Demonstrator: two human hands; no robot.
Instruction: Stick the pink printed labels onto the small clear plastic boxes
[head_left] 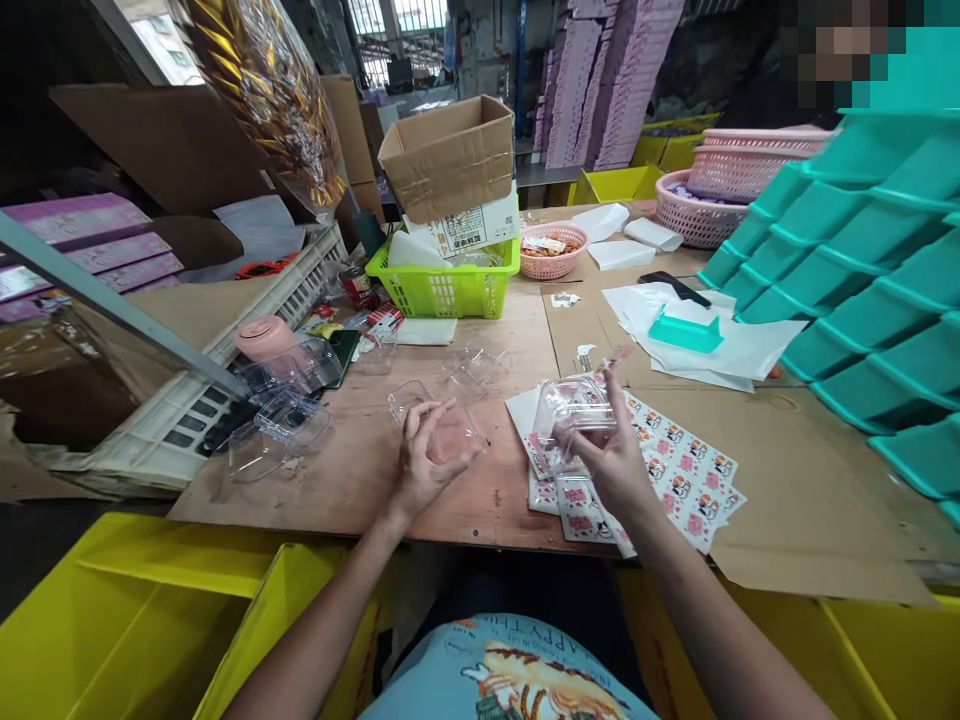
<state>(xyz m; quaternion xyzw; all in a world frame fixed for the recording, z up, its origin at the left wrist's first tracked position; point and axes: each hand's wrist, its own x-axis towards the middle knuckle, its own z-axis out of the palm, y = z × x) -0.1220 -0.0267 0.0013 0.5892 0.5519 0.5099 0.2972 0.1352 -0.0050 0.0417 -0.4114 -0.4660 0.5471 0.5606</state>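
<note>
I have the surface (352,470) ahead, bins below its front edge: left bin (157,560), right bin (892,650). Left hand (429,455) sits at one plastic box (459,442) near the front edge. Right hand (609,455) holds another box (574,405) over sticker sheets (694,480). Loose boxes (292,420) lie left, beside a crate (289,292). Basket (442,292) at back center, carton (450,165) above it, small basket (551,265) just right. Far right I see the tray stack (870,270); left of it, one tray (686,332) on paper (739,347).
</note>
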